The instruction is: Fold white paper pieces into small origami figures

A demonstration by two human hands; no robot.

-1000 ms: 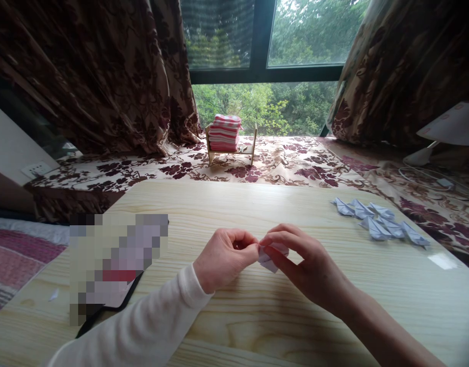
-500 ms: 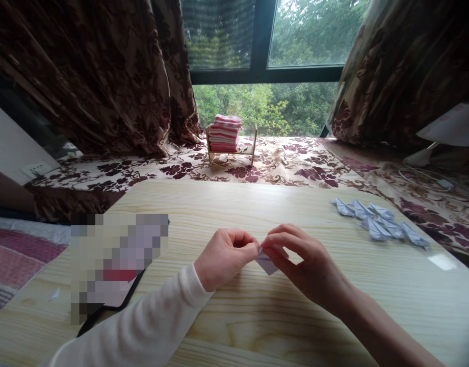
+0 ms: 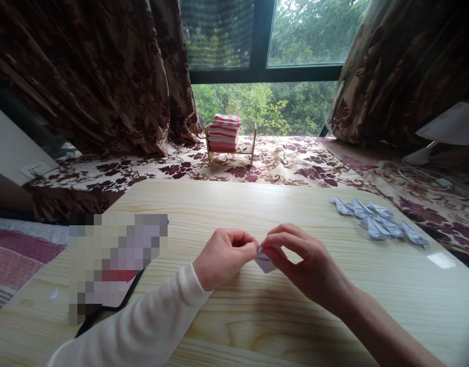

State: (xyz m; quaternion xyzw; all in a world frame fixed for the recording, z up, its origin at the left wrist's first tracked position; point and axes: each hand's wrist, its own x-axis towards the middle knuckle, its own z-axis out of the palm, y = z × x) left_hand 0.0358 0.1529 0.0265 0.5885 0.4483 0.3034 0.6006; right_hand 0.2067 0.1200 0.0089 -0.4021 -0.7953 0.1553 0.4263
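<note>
A small folded piece of pale paper (image 3: pixel 264 262) is held just above the wooden table (image 3: pixel 234 311) at its middle. My left hand (image 3: pixel 224 256), in a cream sleeve, is curled into a pinch on the paper's left edge. My right hand (image 3: pixel 309 262) pinches the paper from the right, fingers bent over its top. Most of the paper is hidden behind my fingers.
Several folded pale-blue paper pieces (image 3: pixel 378 220) lie at the table's right side. A blurred-out flat object (image 3: pixel 112 265) lies at the left. Beyond the table, a small wooden rack with striped cloths (image 3: pixel 225 133) stands on a floral ledge under the window. A white lamp (image 3: pixel 444 132) is at far right.
The folded paper has sunk slightly and shows a smaller part below my fingers. Both hands stay in nearly the same place.
</note>
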